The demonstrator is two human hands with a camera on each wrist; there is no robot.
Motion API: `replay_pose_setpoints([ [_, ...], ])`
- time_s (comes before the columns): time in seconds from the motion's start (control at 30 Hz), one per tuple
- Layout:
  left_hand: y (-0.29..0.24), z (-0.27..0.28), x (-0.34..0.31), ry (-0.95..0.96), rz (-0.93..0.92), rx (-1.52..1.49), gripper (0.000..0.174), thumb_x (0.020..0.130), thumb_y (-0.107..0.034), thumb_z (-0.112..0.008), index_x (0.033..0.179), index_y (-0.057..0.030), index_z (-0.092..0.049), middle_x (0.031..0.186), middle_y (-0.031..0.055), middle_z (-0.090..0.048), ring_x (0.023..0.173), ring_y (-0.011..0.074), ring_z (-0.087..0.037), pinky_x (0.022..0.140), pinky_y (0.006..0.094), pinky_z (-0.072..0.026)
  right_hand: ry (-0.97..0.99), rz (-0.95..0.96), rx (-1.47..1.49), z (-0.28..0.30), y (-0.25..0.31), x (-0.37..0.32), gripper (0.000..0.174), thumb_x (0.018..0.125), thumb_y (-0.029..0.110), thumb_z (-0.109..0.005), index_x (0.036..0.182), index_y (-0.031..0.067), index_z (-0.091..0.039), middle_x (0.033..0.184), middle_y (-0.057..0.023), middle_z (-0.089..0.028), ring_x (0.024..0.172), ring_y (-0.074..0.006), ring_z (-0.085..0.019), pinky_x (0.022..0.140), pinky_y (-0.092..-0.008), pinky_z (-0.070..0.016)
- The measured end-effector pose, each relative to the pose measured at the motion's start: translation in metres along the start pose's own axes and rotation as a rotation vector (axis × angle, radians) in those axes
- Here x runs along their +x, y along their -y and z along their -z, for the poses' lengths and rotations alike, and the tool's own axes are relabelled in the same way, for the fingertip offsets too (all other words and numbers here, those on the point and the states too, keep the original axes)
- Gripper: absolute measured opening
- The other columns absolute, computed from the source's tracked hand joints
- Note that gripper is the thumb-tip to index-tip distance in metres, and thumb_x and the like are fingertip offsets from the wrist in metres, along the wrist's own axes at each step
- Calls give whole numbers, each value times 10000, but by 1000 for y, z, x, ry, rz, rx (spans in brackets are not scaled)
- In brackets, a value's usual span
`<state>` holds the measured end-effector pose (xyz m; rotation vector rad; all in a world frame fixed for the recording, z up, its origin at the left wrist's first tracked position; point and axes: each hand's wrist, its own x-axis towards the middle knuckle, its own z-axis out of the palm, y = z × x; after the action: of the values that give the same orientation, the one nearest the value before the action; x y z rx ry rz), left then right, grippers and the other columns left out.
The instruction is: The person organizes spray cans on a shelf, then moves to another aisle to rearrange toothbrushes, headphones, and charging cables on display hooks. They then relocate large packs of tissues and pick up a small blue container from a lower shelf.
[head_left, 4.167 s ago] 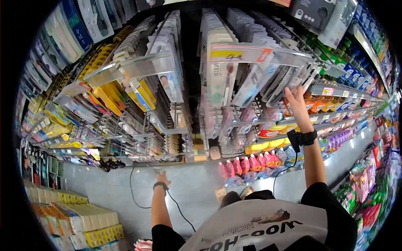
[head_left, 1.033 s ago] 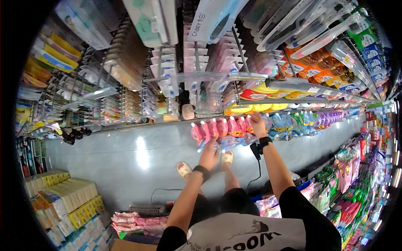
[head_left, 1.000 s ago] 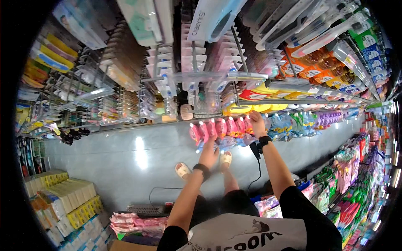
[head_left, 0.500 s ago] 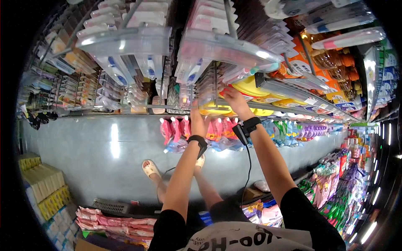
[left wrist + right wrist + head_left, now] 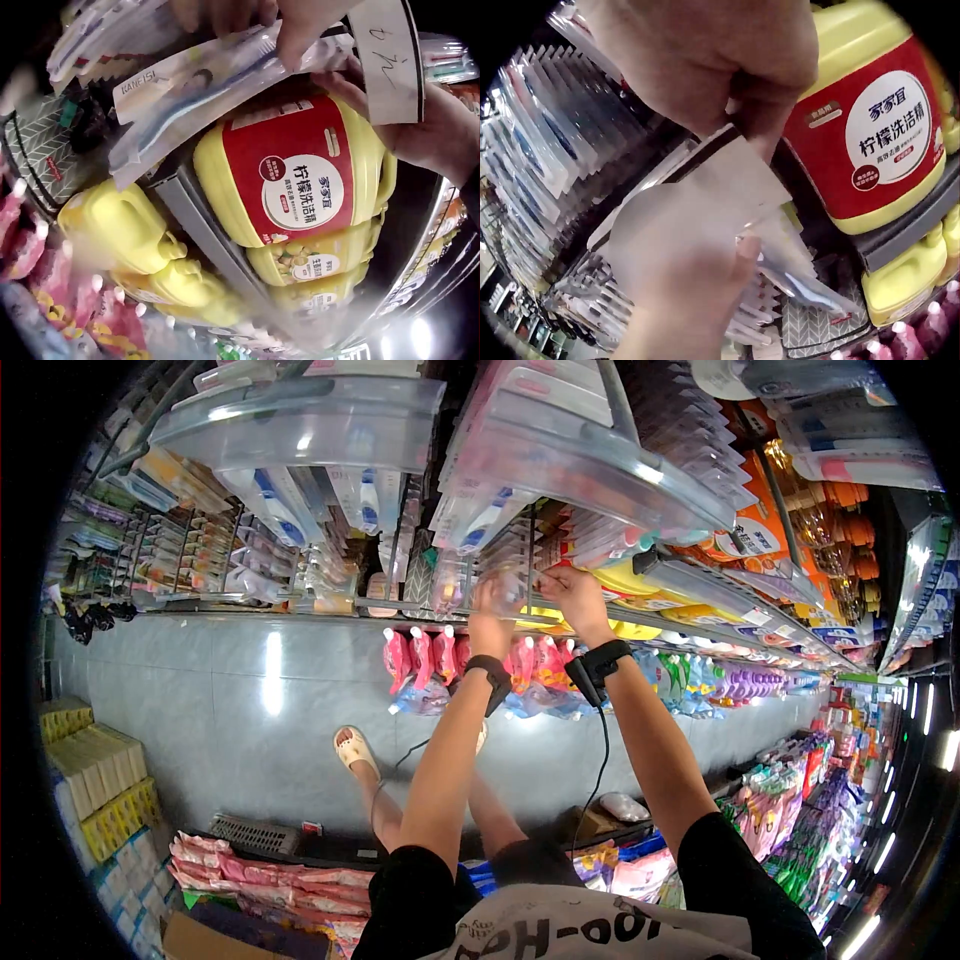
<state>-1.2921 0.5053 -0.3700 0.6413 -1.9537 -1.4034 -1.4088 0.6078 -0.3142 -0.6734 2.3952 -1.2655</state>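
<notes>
A clear toothbrush pack (image 5: 202,94) marked KANEISI, with a blue-handled brush inside, slants across the left wrist view. My left hand (image 5: 307,26) holds it from above, thumb pressed on its face. My right hand (image 5: 442,139) has its fingers curled at the pack's upper end, pinching there, partly hidden behind a white price tag (image 5: 386,60). In the right wrist view the tag (image 5: 735,176) lies between my right hand (image 5: 705,52) above and my blurred left hand (image 5: 690,277) below. The head view has my left hand (image 5: 490,610) and right hand (image 5: 578,605) close together under the hooks.
Yellow detergent jugs (image 5: 300,172) with red labels stand on a shelf right beside the hands. Rows of toothbrush packs (image 5: 544,135) hang at the left. Pink bottles (image 5: 420,655) stand lower down. A clear price rail (image 5: 600,470) juts out above the hands.
From upper packs, my right hand has dropped to the lower rack. In the last second both hands have risen from in front of the pink bottles, and my left has taken a toothbrush pack.
</notes>
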Motion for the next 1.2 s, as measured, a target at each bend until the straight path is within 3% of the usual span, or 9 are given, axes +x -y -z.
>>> replay_pose_setpoints([
  [0.13,-1,0,0,43,231,-86,536,723,-44,-741,1174,-5,-454,1114,190,-554,968,347,-589,829,366,-476,-9,140,-289,8,39,-8,170,828,87,-622,953,-23,-658,787,-215,-641,703,-324,-648,633,-353,-500],
  [0.33,3,-7,1,-14,177,-97,529,706,10,-741,1155,-10,-462,1078,163,-584,955,291,-598,840,356,-483,32,5,-72,8,42,-3,190,823,119,-626,962,-4,-664,804,-212,-640,745,-361,-637,668,-363,-504],
  [0.43,6,-11,-1,-25,198,-116,547,696,30,-743,1165,-7,-464,1076,154,-599,984,267,-601,862,347,-484,20,155,-367,11,47,-2,202,859,153,-646,984,-4,-667,813,-188,-662,736,-296,-666,661,-347,-504],
  [0.53,9,-14,-3,-40,152,-184,555,697,47,-734,1183,3,-469,1097,169,-605,1011,273,-604,863,350,-488,29,237,-476,20,48,-5,193,864,160,-627,975,8,-671,824,-202,-652,745,-350,-641,661,-370,-502],
  [0.57,9,-13,-5,3,200,-177,567,715,-109,-777,1199,-20,-495,1098,170,-614,1015,368,-589,854,402,-480,17,243,-458,22,46,-6,180,856,154,-624,951,10,-676,817,-205,-645,749,-369,-630,660,-384,-499],
  [0.67,3,-5,-3,111,274,-85,556,724,-103,-769,1210,-33,-508,1088,163,-623,1021,370,-584,850,406,-480,25,257,-504,23,44,-11,153,821,95,-596,918,18,-686,782,-221,-634,733,-391,-623,668,-435,-507],
  [0.77,2,0,-1,43,153,-16,472,743,-80,-756,1164,-35,-547,1080,163,-635,940,287,-641,783,347,-498,22,310,-500,23,41,-9,159,826,78,-579,925,28,-693,759,-206,-641,715,-390,-624,661,-436,-510],
  [0.97,6,2,-1,115,255,-129,519,731,-106,-756,1194,-63,-526,1090,194,-585,1001,380,-560,828,433,-471,-36,229,-219,18,31,-13,189,859,97,-571,985,-2,-671,864,-190,-671,792,-329,-662,706,-369,-513],
  [1.2,12,7,-1,143,120,-141,514,738,-102,-748,1188,-69,-500,1091,190,-574,1004,400,-538,821,457,-450,168,41,3,12,19,-1,197,874,95,-590,1031,-17,-630,895,-151,-672,842,-204,-657,732,-307,-493],
])
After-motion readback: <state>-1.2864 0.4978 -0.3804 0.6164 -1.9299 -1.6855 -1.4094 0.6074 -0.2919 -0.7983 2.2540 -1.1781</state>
